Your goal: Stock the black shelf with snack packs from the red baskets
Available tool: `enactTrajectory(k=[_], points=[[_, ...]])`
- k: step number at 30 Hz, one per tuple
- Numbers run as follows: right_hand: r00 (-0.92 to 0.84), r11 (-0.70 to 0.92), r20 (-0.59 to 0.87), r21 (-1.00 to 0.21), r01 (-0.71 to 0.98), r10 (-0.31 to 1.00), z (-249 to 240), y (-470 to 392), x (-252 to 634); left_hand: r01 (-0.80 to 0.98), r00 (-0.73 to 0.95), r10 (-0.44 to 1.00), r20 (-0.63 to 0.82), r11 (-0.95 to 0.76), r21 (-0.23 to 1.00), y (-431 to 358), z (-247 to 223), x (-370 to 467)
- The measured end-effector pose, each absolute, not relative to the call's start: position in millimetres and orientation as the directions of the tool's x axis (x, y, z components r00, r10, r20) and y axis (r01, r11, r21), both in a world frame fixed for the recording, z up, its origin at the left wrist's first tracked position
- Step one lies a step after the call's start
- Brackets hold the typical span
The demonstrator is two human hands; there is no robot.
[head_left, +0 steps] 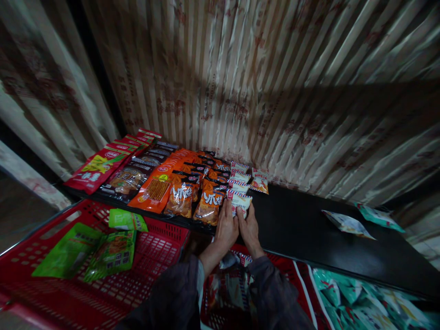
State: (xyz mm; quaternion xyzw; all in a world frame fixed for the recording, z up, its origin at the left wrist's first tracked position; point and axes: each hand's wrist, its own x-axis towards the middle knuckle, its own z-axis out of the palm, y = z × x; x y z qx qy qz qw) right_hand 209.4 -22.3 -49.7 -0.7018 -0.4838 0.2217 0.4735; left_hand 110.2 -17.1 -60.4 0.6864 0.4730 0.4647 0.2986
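Dark sleeves [278,298] are filling the near edge of the scene, and beyond them the left hand [225,231] and right hand [249,229] are gripping a white packet [240,202] between them, thumbs toward its near edge. It is sitting at the near end of a row of matching packets [239,178] (just right of the orange bags [210,204]) on the black shelf [292,217]. This is looking like a lining-up step, seemingly calling for gentle squaring, then an even release. The packet is looking small and puffy, showing red lettering on white.
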Motion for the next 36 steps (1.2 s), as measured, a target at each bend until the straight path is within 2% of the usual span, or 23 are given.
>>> enactTrajectory(k=[19,24,30,36], points=[[0.431,-0.089,0.152,-0.868,0.488,0.889,-51.6,-12.0,210.3,0.389,0.149,0.932,0.332,-0.364,0.846,-6.7,-55.1,110.8],[0.430,-0.059,0.191,-0.862,0.504,0.882,-51.0,-14.9,209.9,0.408,0.131,0.934,0.332,-0.356,0.841,-10.1,-57.2,112.4],[0.440,-0.123,0.126,-0.860,0.495,0.889,-50.7,-15.3,209.9,0.533,0.106,0.917,0.386,-0.380,0.756,-13.1,-61.0,120.2],[0.465,-0.115,0.150,-0.862,0.493,0.872,-51.3,-15.8,209.5,0.637,0.173,0.829,0.532,-0.506,0.582,-26.6,-74.2,116.6]])
